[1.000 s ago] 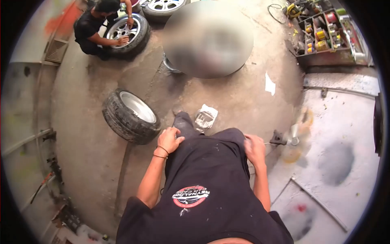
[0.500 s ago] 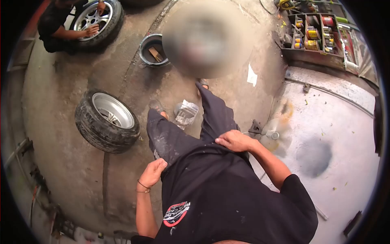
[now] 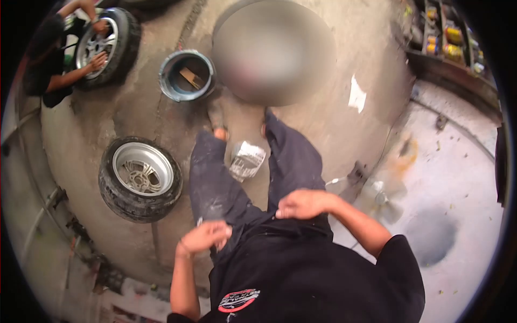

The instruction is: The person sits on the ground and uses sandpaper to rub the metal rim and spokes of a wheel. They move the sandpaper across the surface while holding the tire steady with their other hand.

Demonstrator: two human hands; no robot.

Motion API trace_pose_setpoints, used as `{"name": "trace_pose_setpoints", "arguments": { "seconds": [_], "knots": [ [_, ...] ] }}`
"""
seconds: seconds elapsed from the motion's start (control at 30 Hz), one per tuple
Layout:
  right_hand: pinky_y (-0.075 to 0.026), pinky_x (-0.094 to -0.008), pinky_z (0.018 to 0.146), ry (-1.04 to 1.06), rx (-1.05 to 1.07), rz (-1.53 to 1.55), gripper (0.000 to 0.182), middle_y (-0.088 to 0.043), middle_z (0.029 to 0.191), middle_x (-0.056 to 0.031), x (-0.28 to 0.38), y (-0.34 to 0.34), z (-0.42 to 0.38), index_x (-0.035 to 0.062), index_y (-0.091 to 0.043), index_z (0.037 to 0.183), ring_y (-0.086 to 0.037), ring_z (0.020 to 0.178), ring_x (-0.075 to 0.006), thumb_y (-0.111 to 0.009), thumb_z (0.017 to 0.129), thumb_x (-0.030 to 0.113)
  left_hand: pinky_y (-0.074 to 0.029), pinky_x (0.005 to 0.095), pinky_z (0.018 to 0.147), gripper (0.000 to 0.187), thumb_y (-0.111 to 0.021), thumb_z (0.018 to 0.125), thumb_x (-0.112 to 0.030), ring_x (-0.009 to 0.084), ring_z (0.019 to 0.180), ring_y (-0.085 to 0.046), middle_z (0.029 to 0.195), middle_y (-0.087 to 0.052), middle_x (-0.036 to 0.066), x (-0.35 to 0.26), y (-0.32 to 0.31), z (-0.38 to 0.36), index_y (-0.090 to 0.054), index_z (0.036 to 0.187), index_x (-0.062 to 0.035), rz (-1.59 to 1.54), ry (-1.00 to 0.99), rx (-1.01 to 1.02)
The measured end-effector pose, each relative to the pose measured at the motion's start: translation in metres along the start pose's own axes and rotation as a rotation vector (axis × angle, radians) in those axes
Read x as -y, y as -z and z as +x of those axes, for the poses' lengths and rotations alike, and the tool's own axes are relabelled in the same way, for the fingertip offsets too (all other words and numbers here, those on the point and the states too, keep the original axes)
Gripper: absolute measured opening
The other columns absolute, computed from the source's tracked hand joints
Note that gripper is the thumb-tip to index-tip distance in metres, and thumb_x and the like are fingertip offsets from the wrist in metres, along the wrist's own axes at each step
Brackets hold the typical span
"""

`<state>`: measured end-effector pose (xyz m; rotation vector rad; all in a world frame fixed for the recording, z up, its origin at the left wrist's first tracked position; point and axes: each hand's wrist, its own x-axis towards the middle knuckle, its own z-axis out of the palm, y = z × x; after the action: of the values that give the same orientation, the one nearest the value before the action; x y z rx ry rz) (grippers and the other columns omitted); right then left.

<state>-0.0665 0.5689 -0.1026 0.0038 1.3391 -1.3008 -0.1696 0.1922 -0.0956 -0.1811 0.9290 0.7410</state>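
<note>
At the front of the waist, my right hand (image 3: 304, 204) has its fingers closed on the dark trousers (image 3: 293, 156). My left hand (image 3: 207, 237) is at the left hip, its fingers loosely bent and a little apart, with nothing visible in them. The fingertips are close to the trousers. A black T-shirt (image 3: 323, 274) with a printed logo hangs over the waist. Between the legs, a crumpled piece of printed paper or packaging (image 3: 249, 159) lies on the floor, away from both hands.
A tire on a silver rim (image 3: 107, 177) lies at left. Ahead stands a round tub (image 3: 163, 81) holding a brown piece. A person (image 3: 51, 64) handles another wheel (image 3: 126, 43). Right are a compartmented box (image 3: 452, 70), white paper (image 3: 356, 94) and translucent fan blades (image 3: 390, 196). A blurred area hides part of the floor.
My view has shifted and turned slightly. The left hand has moved inward and its fingers have loosened. The right hand stays at the waist of the trousers, while the other person's hands remain at the wheel.
</note>
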Motion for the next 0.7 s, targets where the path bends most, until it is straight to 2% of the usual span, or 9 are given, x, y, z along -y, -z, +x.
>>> {"name": "trace_pose_setpoints", "arguments": {
  "seconds": [0.07,0.13,0.2,0.27,0.4,0.5,0.6,0.67,0.7],
  "knots": [
    [-0.056,-0.0463,0.09,-0.075,-0.252,0.147,0.043,-0.075,0.102,-0.018,-0.042,0.029,0.029,0.004,-0.072,0.109,-0.072,0.103,-0.0379,-0.06,0.104,0.046,-0.048,0.0237,0.062,0.02,-0.064,0.108,-0.027,0.0052,0.068,-0.064,0.078,-0.068,-0.002,-0.052,0.036,0.061,-0.066,0.104,-0.0079,0.023,-0.053,-0.17],
    [-0.055,-0.0456,0.085,-0.008,-0.746,0.111,0.028,-0.074,0.098,-0.0179,-0.099,0.066,0.069,0.0053,-0.069,0.107,-0.072,0.098,-0.0376,-0.066,0.102,0.033,-0.051,0.0271,0.064,0.016,-0.068,0.104,-0.022,0.0104,0.068,-0.065,0.077,-0.067,0.0,-0.089,0.091,0.15,-0.066,0.109,-0.0067,0.18,-0.178,-0.359],
    [-0.055,-0.0464,0.085,-0.076,-1.015,0.092,0.02,-0.073,0.098,-0.0181,-0.146,0.117,0.104,0.0049,-0.069,0.105,-0.071,0.097,-0.0395,-0.065,0.1,0.024,-0.056,0.0358,0.071,0.023,-0.072,0.098,-0.017,0.0229,0.077,-0.069,0.084,-0.068,0.007,-0.111,0.156,0.247,-0.064,0.118,-0.0081,0.974,-0.597,-0.695],
    [-0.055,-0.048,0.086,-0.124,-1.156,-0.104,0.018,-0.073,0.1,-0.0187,-0.191,0.17,0.127,0.0042,-0.069,0.104,-0.07,0.097,-0.0394,-0.065,0.099,0.021,-0.058,0.0448,0.079,0.037,-0.075,0.091,-0.015,0.0338,0.092,-0.069,0.099,-0.067,0.013,-0.16,0.195,0.317,-0.061,0.125,-0.0113,1.308,-0.648,-0.854],
    [-0.055,-0.0484,0.088,-0.122,-1.252,-0.291,0.018,-0.073,0.101,-0.0182,-0.264,0.261,0.16,0.0041,-0.069,0.106,-0.07,0.102,-0.038,-0.066,0.099,0.02,-0.058,0.0485,0.084,0.043,-0.077,0.09,-0.019,0.0372,0.102,-0.069,0.11,-0.068,0.013,-0.25,0.238,0.402,-0.06,0.13,-0.014,1.588,-0.613,-0.775],
    [-0.055,-0.0472,0.088,-0.096,-1.384,-0.484,0.021,-0.073,0.102,-0.0167,-0.271,0.298,0.165,0.0046,-0.069,0.112,-0.071,0.102,-0.0362,-0.067,0.099,0.022,-0.058,0.0493,0.083,0.042,-0.077,0.089,-0.023,0.0339,0.103,-0.07,0.11,-0.069,0.012,-0.284,0.264,0.432,-0.061,0.126,-0.0121,1.726,-0.758,-0.771],
    [-0.055,-0.0461,0.088,-0.117,-1.264,-0.313,0.027,-0.074,0.103,-0.0147,-0.256,0.285,0.153,0.006,-0.069,0.119,-0.071,0.101,-0.0342,-0.069,0.099,0.025,-0.058,0.0493,0.086,0.043,-0.078,0.088,-0.024,0.0334,0.106,-0.071,0.11,-0.069,0.012,-0.282,0.275,0.446,-0.062,0.126,-0.0117,1.709,-0.956,-0.751],
    [-0.056,-0.0453,0.088,-0.064,-1.364,-0.632,0.032,-0.074,0.101,-0.0136,-0.254,0.272,0.147,0.0073,-0.069,0.124,-0.071,0.1,-0.0335,-0.07,0.098,0.027,-0.057,0.0513,0.087,0.044,-0.078,0.088,-0.026,0.0342,0.107,-0.07,0.113,-0.07,0.012,-0.271,0.277,0.441,-0.063,0.128,-0.0119,1.81,-0.942,-0.676],
    [-0.056,-0.0461,0.088,-0.073,-1.381,-0.696,0.033,-0.075,0.1,-0.013,-0.25,0.267,0.145,0.0074,-0.069,0.124,-0.071,0.098,-0.0337,-0.07,0.098,0.028,-0.058,0.0483,0.089,0.05,-0.079,0.089,-0.03,0.0378,0.108,-0.069,0.115,-0.069,0.016,-0.269,0.272,0.432,-0.061,0.131,-0.0094,1.912,-0.733,-0.626]
  ]
}}
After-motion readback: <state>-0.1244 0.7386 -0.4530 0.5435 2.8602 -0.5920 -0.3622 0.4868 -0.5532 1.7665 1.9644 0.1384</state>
